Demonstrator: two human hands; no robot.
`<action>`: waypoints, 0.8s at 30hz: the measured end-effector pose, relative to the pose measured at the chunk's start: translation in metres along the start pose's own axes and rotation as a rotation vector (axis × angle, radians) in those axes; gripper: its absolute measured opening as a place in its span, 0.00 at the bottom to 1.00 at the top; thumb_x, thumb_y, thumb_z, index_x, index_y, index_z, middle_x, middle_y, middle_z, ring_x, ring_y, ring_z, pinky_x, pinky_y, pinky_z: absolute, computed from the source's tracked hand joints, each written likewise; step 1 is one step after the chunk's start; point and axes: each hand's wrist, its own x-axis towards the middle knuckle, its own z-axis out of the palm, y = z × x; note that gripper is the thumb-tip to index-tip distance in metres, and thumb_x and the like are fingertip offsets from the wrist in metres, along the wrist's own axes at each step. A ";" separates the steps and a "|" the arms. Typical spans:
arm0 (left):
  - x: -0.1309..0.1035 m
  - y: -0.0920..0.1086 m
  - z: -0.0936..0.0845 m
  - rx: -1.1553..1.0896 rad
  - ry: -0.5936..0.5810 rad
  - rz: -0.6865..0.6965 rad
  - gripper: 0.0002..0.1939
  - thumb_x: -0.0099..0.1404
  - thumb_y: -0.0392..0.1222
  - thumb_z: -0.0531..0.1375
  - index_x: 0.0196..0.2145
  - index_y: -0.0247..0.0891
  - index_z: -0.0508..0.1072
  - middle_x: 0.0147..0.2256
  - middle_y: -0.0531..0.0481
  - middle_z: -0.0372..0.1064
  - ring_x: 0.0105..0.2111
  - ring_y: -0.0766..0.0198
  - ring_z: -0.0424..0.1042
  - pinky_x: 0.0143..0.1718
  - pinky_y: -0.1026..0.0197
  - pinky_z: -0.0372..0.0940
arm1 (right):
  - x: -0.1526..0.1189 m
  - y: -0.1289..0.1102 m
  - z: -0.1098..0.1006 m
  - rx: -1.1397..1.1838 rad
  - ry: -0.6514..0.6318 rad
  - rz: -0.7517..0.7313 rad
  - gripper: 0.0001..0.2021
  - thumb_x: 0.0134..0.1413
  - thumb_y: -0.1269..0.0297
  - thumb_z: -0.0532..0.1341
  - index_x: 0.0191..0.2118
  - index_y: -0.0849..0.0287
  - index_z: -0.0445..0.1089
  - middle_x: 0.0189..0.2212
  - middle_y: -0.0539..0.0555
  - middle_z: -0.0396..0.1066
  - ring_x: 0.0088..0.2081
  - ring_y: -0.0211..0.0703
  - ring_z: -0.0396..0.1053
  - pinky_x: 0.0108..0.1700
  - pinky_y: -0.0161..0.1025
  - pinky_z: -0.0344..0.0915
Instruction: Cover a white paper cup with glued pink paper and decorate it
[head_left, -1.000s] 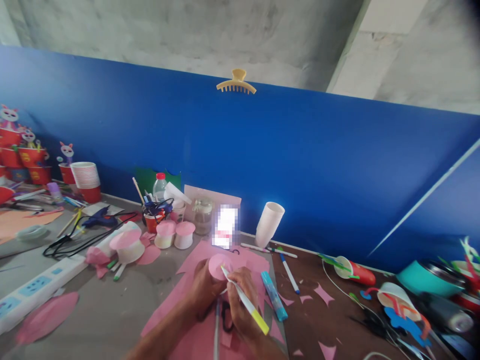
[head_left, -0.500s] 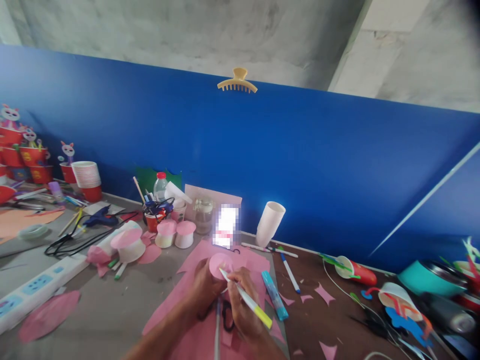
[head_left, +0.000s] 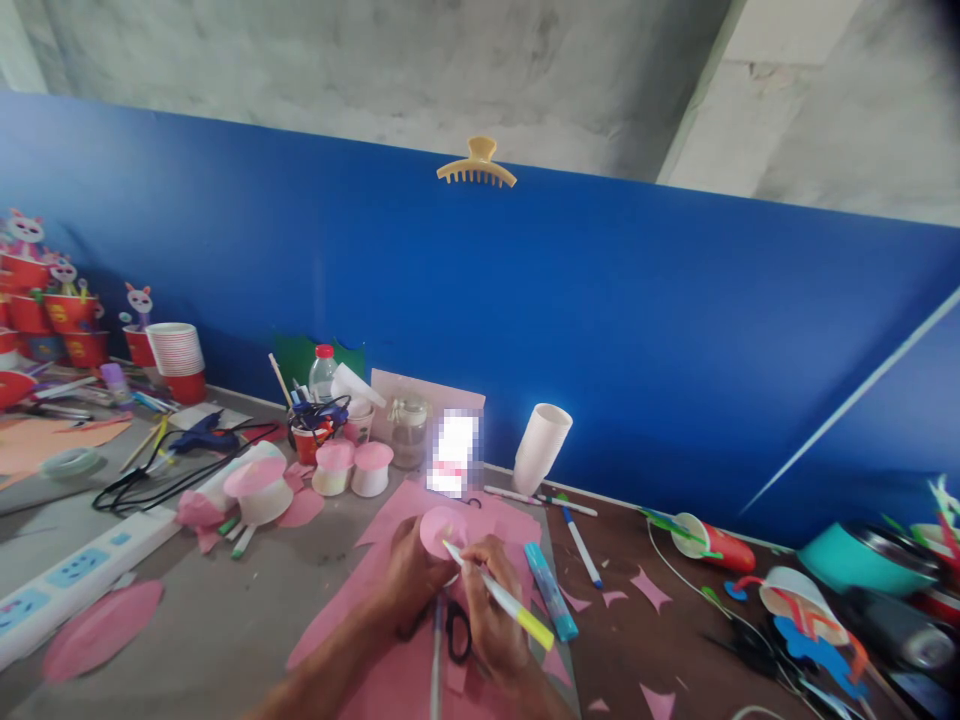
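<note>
My left hand (head_left: 414, 577) is closed around a small piece topped with a pink paper disc (head_left: 437, 528). In my right hand (head_left: 491, 610) is a white marker with a yellow end (head_left: 525, 617), its tip touching or very close to the disc, where a small yellowish mark shows. Pink paper sheets (head_left: 341, 620) lie beneath both hands. Dark-handled scissors (head_left: 458, 632) rest on the paper between my wrists. Just right of my right hand lies a light-blue tube (head_left: 551, 590).
Pink-topped white cups (head_left: 372, 470) stand left of the paper, near a power strip (head_left: 90, 565) and a glue gun (head_left: 201, 433). A blurred bright screen (head_left: 454, 452) and leaning white cups (head_left: 541, 450) are behind. Tipped cups (head_left: 716, 542) and a teal container (head_left: 862, 560) lie right.
The marker has tilted slightly, its yellow end shifting a little right and up with my right hand. My left hand still holds the disc piece.
</note>
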 end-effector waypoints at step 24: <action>0.002 0.014 -0.003 0.154 0.033 0.067 0.12 0.58 0.49 0.62 0.31 0.37 0.75 0.36 0.38 0.77 0.42 0.44 0.74 0.45 0.49 0.71 | 0.001 0.001 0.006 0.148 0.048 0.189 0.15 0.67 0.57 0.56 0.29 0.55 0.71 0.24 0.49 0.69 0.26 0.42 0.67 0.28 0.37 0.65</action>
